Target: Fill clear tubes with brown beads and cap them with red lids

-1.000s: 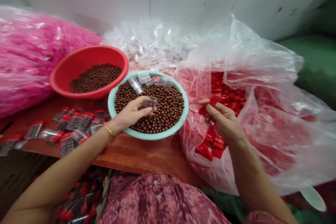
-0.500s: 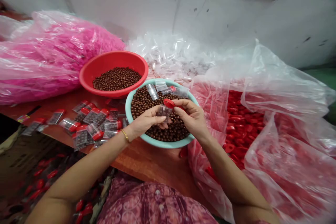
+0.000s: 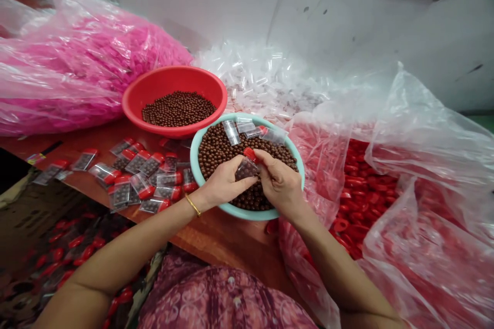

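Small, flat, clear plastic box (image 3: 246,169) between my hands, my left hand (image 3: 224,182) pinching its body, my right hand (image 3: 281,185) pinching its rounded red plastic cap (image 3: 250,153).

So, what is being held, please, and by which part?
The left hand holds a clear container by its body; the right hand touches its red cap.
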The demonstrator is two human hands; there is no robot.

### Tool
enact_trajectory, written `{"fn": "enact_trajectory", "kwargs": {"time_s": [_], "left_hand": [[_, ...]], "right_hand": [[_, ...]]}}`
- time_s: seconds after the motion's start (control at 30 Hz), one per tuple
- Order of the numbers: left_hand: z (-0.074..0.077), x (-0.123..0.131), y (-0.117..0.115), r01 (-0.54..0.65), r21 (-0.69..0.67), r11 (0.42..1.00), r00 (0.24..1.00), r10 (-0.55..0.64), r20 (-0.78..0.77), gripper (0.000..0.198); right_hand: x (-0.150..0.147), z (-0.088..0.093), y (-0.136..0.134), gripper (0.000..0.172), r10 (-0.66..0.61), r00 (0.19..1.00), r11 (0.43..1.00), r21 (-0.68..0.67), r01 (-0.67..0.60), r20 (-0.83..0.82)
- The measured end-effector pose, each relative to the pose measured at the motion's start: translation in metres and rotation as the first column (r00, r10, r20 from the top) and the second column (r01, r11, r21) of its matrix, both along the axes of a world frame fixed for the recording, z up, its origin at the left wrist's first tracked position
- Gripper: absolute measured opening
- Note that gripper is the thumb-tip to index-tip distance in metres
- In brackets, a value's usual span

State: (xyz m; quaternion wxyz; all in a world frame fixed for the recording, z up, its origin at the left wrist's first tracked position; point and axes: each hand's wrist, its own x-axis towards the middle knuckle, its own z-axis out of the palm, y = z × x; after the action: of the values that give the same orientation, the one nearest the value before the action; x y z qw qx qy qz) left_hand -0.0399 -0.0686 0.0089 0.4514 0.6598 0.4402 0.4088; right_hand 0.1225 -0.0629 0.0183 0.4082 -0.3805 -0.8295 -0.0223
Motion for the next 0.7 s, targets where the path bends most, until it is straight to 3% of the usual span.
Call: {"fn": "enact_trajectory", "kwargs": {"time_s": [0.17,0.4,0.6,0.7], "left_hand": [[0.000,-0.001,0.001,-0.057,-0.059,0.997,0.998,0.056,-0.021,0.021],[-0.003,0.001,0.004,-0.014,-0.078,0.997,1.000,0.016,0.014,0.026],[-0.001,0.000,0.002,-0.063,-0.045,0.997,0.991,0.057,-0.120,0.018],[0.003,0.001,0.000,-0.093,-0.031,0.995,0.973,0.084,-0.214,0.016]], "right_hand": [[-0.002,-0.001,-0.003,0.036,-0.009,0.999,1.000,-0.021,0.008,-0.053],[-0.003,-0.001,-0.003,0.039,-0.008,1.000,0.996,0.086,0.010,-0.023],[-0.003,-0.001,-0.012,0.035,-0.003,0.999,0.998,-0.068,0.000,-0.048],[-0.002,-0.003,-0.014,0.036,-0.008,0.999,0.999,-0.053,0.006,-0.039]]}}
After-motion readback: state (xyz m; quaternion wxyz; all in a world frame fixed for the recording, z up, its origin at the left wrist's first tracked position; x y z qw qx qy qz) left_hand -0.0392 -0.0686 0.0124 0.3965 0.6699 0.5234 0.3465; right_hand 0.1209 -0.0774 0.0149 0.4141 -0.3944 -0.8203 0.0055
